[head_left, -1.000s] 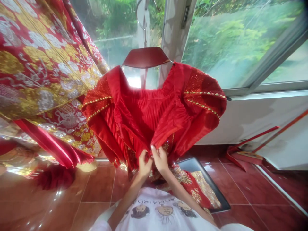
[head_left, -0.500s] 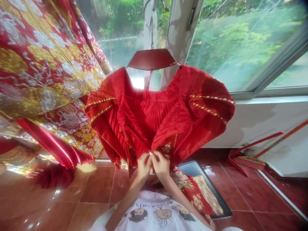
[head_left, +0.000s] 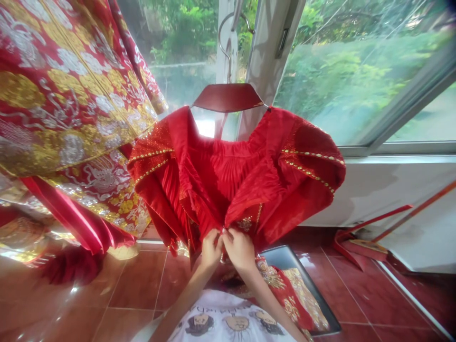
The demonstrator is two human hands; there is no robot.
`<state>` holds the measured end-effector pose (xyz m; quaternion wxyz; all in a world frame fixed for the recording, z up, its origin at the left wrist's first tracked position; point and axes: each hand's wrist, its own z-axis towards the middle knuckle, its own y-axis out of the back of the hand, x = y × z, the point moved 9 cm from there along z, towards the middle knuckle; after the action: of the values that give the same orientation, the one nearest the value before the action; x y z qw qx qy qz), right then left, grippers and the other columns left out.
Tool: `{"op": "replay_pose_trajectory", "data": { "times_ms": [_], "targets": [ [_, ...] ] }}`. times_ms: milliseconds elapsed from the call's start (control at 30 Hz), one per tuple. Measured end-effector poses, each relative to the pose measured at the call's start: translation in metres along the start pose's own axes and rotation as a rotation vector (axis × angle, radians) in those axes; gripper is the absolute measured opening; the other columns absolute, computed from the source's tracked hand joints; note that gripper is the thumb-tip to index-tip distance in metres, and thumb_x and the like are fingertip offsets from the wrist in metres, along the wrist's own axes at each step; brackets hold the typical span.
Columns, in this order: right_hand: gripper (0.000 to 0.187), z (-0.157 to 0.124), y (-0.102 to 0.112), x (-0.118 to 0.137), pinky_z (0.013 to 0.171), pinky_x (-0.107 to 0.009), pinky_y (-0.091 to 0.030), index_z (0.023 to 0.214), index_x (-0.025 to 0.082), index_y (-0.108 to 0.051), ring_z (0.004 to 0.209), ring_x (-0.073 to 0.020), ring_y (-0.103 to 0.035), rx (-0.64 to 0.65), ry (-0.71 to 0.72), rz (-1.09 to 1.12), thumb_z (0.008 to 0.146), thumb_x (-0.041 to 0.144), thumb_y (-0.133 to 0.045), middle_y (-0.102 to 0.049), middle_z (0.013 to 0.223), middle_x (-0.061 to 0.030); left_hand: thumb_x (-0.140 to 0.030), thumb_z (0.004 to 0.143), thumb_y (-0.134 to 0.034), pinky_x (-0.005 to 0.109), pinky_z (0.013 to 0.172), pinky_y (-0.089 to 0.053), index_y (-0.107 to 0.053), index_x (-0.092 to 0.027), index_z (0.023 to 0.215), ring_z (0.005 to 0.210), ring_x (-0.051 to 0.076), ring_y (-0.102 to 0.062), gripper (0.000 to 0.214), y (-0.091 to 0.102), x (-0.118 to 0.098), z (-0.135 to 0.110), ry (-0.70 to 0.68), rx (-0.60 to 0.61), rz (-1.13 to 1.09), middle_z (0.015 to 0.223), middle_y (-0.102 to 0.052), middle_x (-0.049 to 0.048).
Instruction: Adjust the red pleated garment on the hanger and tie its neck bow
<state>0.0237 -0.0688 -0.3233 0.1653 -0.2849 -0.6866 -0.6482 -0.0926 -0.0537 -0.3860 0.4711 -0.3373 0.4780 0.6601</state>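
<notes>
Below window [head_left: 356, 71], at front of red dress [head_left: 228, 175] on red-brown hanger [head_left: 228, 97]: my left hand [head_left: 211, 249] and right hand [head_left: 239, 248] side by side, touching. Fingers [head_left: 228, 236] of both pinched on dress's two front edges where they meet. Dress sleeves with gold bead rows spread either side. Red-and-gold embroidered garment [head_left: 64, 109] hangs just left, against dress sleeve. Red tiled floor [head_left: 142, 280] beneath; dark tray [head_left: 285, 259] on it beside my right wrist, embroidered cloth [head_left: 295, 294] partly over it.
</notes>
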Motion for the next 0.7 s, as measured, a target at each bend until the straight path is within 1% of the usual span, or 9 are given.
{"op": "replay_pose_trajectory", "data": {
  "times_ms": [67, 167, 233, 333, 367, 467, 533, 600, 700],
  "targets": [
    [0.034, 0.003, -0.003, -0.007, 0.063, -0.025, -0.041, 0.070, 0.014, -0.060, 0.070, -0.0188, -0.063, -0.005, -0.011, 0.286, 0.090, 0.037, -0.045, -0.067, 0.072, -0.0100, -0.030, 0.088, -0.049, 0.022, 0.065, -0.040, -0.053, -0.016, 0.073, 0.066, 0.014, -0.053, 0.021, -0.001, 0.001, -0.001, 0.003, -0.004, 0.002, 0.070, -0.059, 0.0021],
    [0.037, 0.006, -0.013, -0.017, 0.053, -0.023, -0.041, 0.065, 0.016, -0.055, 0.054, -0.0136, -0.055, 0.022, -0.060, 0.762, 0.078, 0.050, -0.053, -0.060, 0.059, -0.0043, -0.032, 0.089, -0.049, 0.022, 0.062, -0.039, -0.050, -0.016, 0.069, 0.063, 0.013, -0.051, 0.025, -0.003, -0.001, -0.002, -0.002, -0.002, 0.003, 0.066, -0.056, 0.0010],
    [0.038, 0.006, -0.015, -0.018, 0.051, -0.022, -0.039, 0.063, 0.016, -0.055, 0.049, -0.0104, -0.049, 0.011, -0.070, 0.950, 0.070, 0.052, -0.059, -0.055, 0.054, -0.0010, -0.032, 0.090, -0.049, 0.022, 0.062, -0.039, -0.050, -0.016, 0.069, 0.062, 0.013, -0.051, 0.026, -0.005, -0.006, -0.002, -0.017, 0.024, -0.004, 0.065, -0.056, 0.0008],
    [0.037, 0.002, -0.011, -0.015, 0.049, -0.020, -0.035, 0.054, 0.015, -0.052, 0.046, -0.0070, -0.042, -0.026, -0.057, 1.085, 0.067, 0.048, -0.063, -0.048, 0.048, 0.0019, -0.034, 0.091, -0.046, 0.023, 0.065, -0.042, -0.051, -0.017, 0.073, 0.064, 0.014, -0.054, 0.026, -0.007, -0.015, 0.000, -0.050, 0.081, -0.010, 0.067, -0.058, 0.0014],
    [0.036, 0.001, -0.011, -0.013, 0.048, -0.020, -0.033, 0.053, 0.015, -0.050, 0.044, -0.0062, -0.040, -0.006, -0.065, 1.126, 0.066, 0.046, -0.064, -0.046, 0.047, 0.0025, -0.034, 0.092, -0.045, 0.024, 0.066, -0.043, -0.051, -0.017, 0.074, 0.064, 0.014, -0.055, 0.026, -0.006, -0.018, 0.000, -0.062, 0.098, -0.009, 0.068, -0.059, 0.0017],
    [0.034, -0.003, -0.018, -0.008, 0.041, -0.019, -0.025, 0.053, 0.016, -0.046, 0.039, -0.0040, -0.033, 0.124, -0.114, 1.226, 0.063, 0.043, -0.064, -0.044, 0.047, 0.0044, -0.036, 0.092, -0.041, 0.026, 0.067, -0.044, -0.051, -0.018, 0.079, 0.064, 0.015, -0.056, 0.025, -0.002, -0.023, 0.004, -0.094, 0.132, 0.019, 0.069, -0.060, 0.0027],
    [0.034, -0.006, -0.022, -0.004, 0.039, -0.018, -0.020, 0.052, 0.017, -0.042, 0.037, -0.0029, -0.028, 0.215, -0.113, 1.227, 0.063, 0.042, -0.063, -0.039, 0.045, 0.0058, -0.039, 0.091, -0.041, 0.027, 0.066, -0.043, -0.051, -0.018, 0.076, 0.063, 0.016, -0.055, 0.027, 0.001, -0.024, 0.007, -0.104, 0.137, 0.052, 0.069, -0.060, 0.0037],
    [0.037, -0.007, -0.022, 0.002, 0.038, -0.018, -0.018, 0.051, 0.018, -0.038, 0.036, -0.0026, -0.025, 0.280, -0.050, 1.169, 0.066, 0.042, -0.060, -0.034, 0.042, 0.0070, -0.042, 0.090, -0.041, 0.028, 0.065, -0.042, -0.050, -0.019, 0.070, 0.063, 0.017, -0.053, 0.032, 0.003, -0.023, 0.009, -0.105, 0.132, 0.081, 0.068, -0.060, 0.0048],
    [0.037, -0.007, -0.020, 0.010, 0.035, -0.018, -0.017, 0.050, 0.019, -0.035, 0.034, -0.0034, -0.022, 0.301, 0.057, 1.093, 0.069, 0.043, -0.056, -0.028, 0.039, 0.0076, -0.046, 0.088, -0.040, 0.028, 0.064, -0.042, -0.051, -0.019, 0.067, 0.063, 0.017, -0.053, 0.036, 0.003, -0.020, 0.012, -0.099, 0.124, 0.094, 0.068, -0.060, 0.0059]
  ]
}}
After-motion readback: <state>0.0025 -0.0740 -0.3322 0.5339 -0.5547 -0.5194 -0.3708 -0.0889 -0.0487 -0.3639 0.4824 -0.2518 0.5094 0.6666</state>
